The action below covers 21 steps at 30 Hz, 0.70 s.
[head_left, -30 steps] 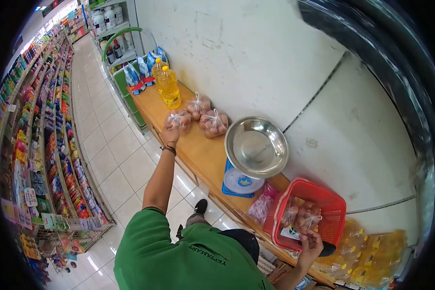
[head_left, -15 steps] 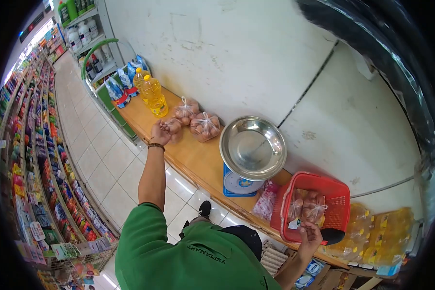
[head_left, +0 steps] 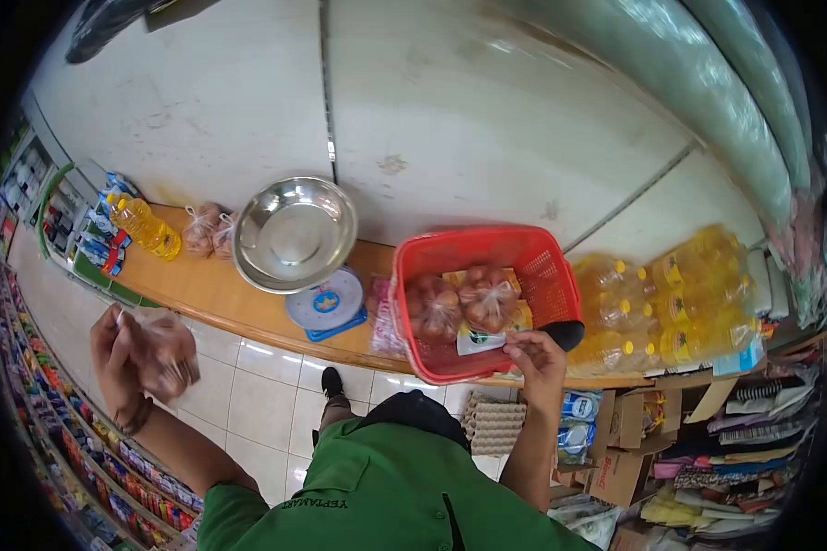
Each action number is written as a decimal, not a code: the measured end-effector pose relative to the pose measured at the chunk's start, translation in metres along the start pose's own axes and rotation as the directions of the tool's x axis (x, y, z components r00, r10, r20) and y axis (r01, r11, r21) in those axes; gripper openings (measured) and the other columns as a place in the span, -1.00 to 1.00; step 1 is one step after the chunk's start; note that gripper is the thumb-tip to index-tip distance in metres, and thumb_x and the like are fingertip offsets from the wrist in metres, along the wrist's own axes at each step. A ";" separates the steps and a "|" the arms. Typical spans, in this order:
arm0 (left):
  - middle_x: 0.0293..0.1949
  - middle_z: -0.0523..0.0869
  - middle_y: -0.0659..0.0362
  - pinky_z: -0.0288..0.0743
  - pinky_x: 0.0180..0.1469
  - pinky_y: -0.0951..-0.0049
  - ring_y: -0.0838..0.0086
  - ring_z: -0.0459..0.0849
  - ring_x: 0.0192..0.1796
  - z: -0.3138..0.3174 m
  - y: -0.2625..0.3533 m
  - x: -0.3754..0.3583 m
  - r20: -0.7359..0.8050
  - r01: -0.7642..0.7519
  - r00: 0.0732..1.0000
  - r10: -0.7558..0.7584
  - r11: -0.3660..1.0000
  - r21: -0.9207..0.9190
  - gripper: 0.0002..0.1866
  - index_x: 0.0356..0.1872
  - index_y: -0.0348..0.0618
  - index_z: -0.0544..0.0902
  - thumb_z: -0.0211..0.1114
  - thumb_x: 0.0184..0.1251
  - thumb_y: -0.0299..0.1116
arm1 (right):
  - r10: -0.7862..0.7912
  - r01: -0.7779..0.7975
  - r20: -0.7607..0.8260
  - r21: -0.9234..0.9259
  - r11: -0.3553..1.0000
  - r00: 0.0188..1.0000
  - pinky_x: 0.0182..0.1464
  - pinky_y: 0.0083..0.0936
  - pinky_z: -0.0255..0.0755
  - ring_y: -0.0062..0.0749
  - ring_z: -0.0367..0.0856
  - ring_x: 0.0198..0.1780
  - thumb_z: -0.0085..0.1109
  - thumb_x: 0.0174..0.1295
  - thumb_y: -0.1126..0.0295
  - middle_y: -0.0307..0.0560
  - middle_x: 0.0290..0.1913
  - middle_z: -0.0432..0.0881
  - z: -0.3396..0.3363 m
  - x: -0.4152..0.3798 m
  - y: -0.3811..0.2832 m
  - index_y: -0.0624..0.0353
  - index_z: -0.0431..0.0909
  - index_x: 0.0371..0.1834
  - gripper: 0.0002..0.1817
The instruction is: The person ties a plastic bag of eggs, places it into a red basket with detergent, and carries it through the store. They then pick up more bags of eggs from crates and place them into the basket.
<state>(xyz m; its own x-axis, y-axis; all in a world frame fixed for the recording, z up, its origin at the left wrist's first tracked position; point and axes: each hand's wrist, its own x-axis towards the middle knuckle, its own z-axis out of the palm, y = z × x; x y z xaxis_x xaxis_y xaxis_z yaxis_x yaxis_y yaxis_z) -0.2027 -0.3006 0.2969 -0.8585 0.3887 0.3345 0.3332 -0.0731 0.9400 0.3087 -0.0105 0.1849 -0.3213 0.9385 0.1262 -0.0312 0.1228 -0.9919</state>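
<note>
My left hand (head_left: 115, 354) holds a clear plastic bag of brown eggs (head_left: 167, 358) by its gathered top, off to the left in front of the bench. The fingers of my right hand (head_left: 538, 363) are closed at the near rim of the red basket (head_left: 549, 253), beside its black handle grip (head_left: 562, 335). Inside the basket lie two more egg bags, a left one (head_left: 430, 317) and a right one (head_left: 489, 296), with a white-and-yellow pack (head_left: 480, 342) partly under them. Other tied egg bags (head_left: 199, 231) rest on the bench.
On the wooden bench (head_left: 248, 312) are a blue scale (head_left: 326, 308) topped by a steel bowl (head_left: 296, 239), oil bottles (head_left: 142, 228) and a pink-and-white bag (head_left: 383, 321). Packed oil bottles (head_left: 698, 289) stand right. Egg trays (head_left: 493, 424) and cartons (head_left: 620, 468) sit below.
My left hand has lifted an egg bag off the bench and brought it toward me. My right hand stays at the basket's near rim. The view has turned to the right.
</note>
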 end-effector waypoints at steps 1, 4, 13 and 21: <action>-0.60 0.38 0.42 0.17 -0.50 0.65 0.74 0.27 -0.59 0.000 0.021 -0.011 0.242 0.016 0.970 0.021 0.989 -0.149 -0.69 -0.29 -0.14 0.42 0.33 0.51 -0.19 | -0.012 0.011 0.030 0.026 1.000 0.999 0.08 -0.53 0.56 -0.49 0.69 -0.02 0.29 0.31 0.70 -0.06 -0.04 0.73 -0.005 0.001 0.000 0.35 0.62 0.03 -0.75; -0.63 0.39 0.39 0.18 -0.52 0.63 0.70 0.27 -0.63 0.048 0.058 -0.042 0.515 0.084 0.841 0.165 0.901 -0.425 -0.59 -0.33 -0.10 0.34 0.39 0.46 -0.12 | -0.023 0.017 0.141 0.040 0.999 0.990 0.09 -0.53 0.57 -0.48 0.70 -0.02 0.31 0.29 0.69 -0.06 -0.03 0.73 -0.011 0.000 -0.010 0.35 0.63 0.06 -0.73; -0.52 0.40 0.37 0.12 -0.45 0.62 0.72 0.27 -0.50 0.271 0.091 -0.109 0.764 0.255 0.635 0.115 0.902 -0.348 -0.79 -0.34 -0.12 0.46 0.24 0.54 -0.35 | 0.004 -0.220 0.472 0.403 0.888 0.882 0.24 -0.17 0.61 -0.15 0.47 0.41 0.33 0.38 0.45 0.08 0.54 0.30 0.025 -0.006 -0.028 -0.03 -0.04 0.72 -0.07; -0.56 0.61 0.29 0.35 -0.41 0.57 0.66 0.50 -0.51 0.376 0.005 -0.138 0.821 0.226 0.570 -0.032 0.967 -0.120 -0.74 -0.38 -0.21 0.58 0.19 0.59 -0.34 | 0.395 -0.449 0.269 0.181 0.875 0.879 0.12 0.00 0.68 -0.04 0.51 0.37 0.16 0.50 0.28 0.05 0.53 0.26 0.033 0.073 0.020 -0.22 -0.24 0.75 -0.09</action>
<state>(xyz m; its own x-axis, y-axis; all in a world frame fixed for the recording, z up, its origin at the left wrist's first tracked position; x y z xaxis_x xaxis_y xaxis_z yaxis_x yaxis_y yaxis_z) 0.0641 -0.0089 0.2299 -0.1803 0.9778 0.1064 0.0818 -0.0929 0.9923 0.2533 0.0497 0.1736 -0.5487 0.7864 -0.2836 -0.0543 -0.3720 -0.9266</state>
